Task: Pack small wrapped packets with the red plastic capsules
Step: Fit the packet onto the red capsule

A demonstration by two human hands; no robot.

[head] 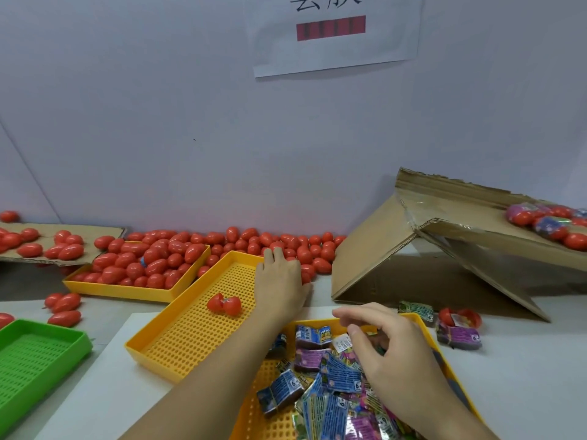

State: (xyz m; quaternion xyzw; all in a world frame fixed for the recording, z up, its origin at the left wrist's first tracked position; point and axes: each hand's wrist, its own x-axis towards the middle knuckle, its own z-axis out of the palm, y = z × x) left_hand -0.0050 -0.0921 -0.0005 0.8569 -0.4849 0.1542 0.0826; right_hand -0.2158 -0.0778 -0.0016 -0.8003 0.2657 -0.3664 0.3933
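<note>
Packets (330,369) lay heaped in the yellow tray (422,325) at lower right so the right hand (390,354) could pinch one, while the left hand (281,281), fingers spread, reached for red capsules (298,249) mid-frame.

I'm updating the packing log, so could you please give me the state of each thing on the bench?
Left hand: open, reaching into loose capsules.
Right hand: fingers curled over the packets.
Capsule in middle tray: open.
Middle yellow tray: nearly empty.
Far yellow tray: full of closed capsules.
Packet tray: holds packets.
Green tray: empty.
</note>
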